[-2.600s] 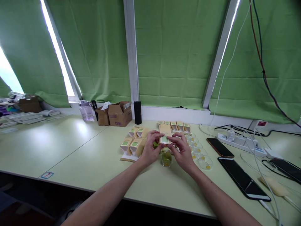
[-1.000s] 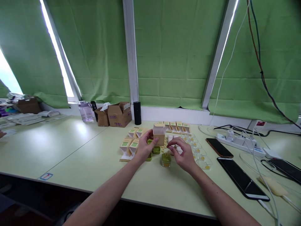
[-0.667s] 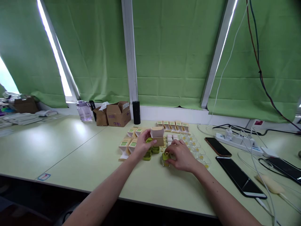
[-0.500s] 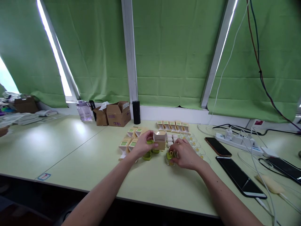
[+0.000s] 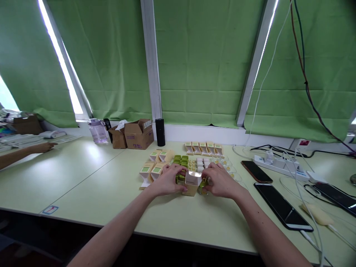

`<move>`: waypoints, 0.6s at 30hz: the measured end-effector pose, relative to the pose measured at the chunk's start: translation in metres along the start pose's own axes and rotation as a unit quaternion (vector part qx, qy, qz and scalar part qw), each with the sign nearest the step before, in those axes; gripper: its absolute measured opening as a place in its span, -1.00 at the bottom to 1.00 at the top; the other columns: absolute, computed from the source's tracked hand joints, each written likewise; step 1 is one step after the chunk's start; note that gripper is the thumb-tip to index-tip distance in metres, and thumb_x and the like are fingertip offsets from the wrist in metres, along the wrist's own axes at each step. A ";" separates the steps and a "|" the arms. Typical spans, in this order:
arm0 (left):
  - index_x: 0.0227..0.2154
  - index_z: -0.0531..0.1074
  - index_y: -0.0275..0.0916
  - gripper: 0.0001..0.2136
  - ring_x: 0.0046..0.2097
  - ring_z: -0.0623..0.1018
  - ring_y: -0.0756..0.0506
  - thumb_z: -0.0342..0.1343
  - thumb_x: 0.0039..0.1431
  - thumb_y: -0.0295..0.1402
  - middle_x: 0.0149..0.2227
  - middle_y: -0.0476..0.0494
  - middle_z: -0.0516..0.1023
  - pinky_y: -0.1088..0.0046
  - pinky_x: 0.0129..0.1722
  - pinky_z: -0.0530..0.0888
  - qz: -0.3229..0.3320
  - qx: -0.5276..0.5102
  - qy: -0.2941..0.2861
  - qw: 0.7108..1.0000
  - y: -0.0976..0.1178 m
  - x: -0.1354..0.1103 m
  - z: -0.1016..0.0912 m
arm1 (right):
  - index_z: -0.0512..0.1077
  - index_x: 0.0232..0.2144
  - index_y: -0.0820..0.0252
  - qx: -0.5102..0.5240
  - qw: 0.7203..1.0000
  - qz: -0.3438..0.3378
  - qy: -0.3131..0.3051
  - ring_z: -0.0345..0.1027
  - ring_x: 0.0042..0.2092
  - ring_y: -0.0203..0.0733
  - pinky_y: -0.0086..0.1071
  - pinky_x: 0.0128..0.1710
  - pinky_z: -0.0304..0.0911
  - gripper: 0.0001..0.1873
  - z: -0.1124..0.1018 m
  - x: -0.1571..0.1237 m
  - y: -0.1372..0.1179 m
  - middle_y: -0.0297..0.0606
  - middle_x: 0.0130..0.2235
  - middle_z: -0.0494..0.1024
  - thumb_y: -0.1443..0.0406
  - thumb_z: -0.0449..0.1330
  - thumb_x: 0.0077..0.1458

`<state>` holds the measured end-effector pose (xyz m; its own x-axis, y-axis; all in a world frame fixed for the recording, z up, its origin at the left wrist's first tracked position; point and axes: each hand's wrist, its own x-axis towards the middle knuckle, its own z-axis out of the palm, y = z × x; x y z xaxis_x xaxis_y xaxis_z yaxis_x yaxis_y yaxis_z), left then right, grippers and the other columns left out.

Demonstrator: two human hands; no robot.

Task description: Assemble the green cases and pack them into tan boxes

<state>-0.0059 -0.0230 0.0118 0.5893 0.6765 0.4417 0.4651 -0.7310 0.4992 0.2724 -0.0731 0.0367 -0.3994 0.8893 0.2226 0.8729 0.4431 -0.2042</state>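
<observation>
My left hand grips a small open-topped tan paper box, with its white inside showing. Close to the box's right side, my right hand pinches a small clear container with a green top and a yellow ring; the fingers partly hide it. Just behind the hands are green square pieces, small yellow pieces and white blocks. Clear rounded shells with yellow bits lie to their right. Paper boxes with green labels stand on the left, and a row of similar boxes at the back.
Two phones lie at the right, near a white power strip and loose cables. A cardboard box, a purple bottle and a black cylinder stand along the wall. Another person's hand reaches in at far left.
My left hand has brought the paper box down and nearer to me, beside the green-topped container in my right hand. The other person's arm has reached further in from the left.
</observation>
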 end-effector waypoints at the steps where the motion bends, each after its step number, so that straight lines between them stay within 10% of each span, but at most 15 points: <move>1: 0.14 0.55 -0.06 -0.28 0.11 0.58 -0.36 0.60 -0.14 -0.15 0.04 -0.22 0.62 0.04 0.22 0.46 0.000 0.000 -0.003 1.000 0.000 -0.001 0.000 | 0.59 -0.22 0.08 0.001 1.000 0.000 0.000 0.43 0.03 0.10 -0.13 0.02 0.19 -0.73 0.000 0.000 0.000 -0.18 -0.18 0.64 0.27 0.51 0.00; 7: 0.25 0.40 -0.08 -0.39 0.33 0.46 -0.36 0.43 0.16 -0.22 0.30 -0.35 0.45 -0.05 0.31 0.45 0.035 -0.092 0.067 0.993 0.010 -0.002 -0.006 | 0.60 -0.19 0.10 0.019 1.000 0.005 -0.001 0.43 0.04 0.12 -0.11 0.05 0.20 -0.73 -0.001 -0.001 -0.002 -0.15 -0.17 0.63 0.28 0.50 0.02; 13: -0.28 0.72 -0.07 -0.89 0.37 0.42 -0.41 0.32 0.28 -0.23 0.30 -0.26 0.43 -0.15 0.38 0.40 0.105 -0.085 0.068 0.989 0.015 -0.004 -0.011 | 0.60 -0.17 0.10 0.025 1.000 0.005 -0.004 0.43 0.03 0.12 -0.09 0.04 0.19 -0.72 -0.003 -0.002 -0.003 -0.13 -0.14 0.64 0.30 0.48 0.03; 18: 0.01 0.70 0.03 -0.76 0.31 0.50 -0.39 0.23 0.37 -0.24 0.25 -0.25 0.57 -0.20 0.32 0.43 0.096 -0.041 0.063 0.993 0.009 -0.004 -0.005 | 0.59 -0.18 0.11 0.021 1.000 0.007 -0.008 0.43 0.05 0.13 -0.09 0.05 0.19 -0.73 -0.002 -0.001 -0.003 -0.14 -0.14 0.65 0.30 0.47 0.03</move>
<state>-0.0076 -0.0320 0.0178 0.5720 0.5356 0.6213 0.2940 -0.8410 0.4542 0.2706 -0.0756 0.0392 -0.3925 0.8969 0.2038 0.8657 0.4351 -0.2475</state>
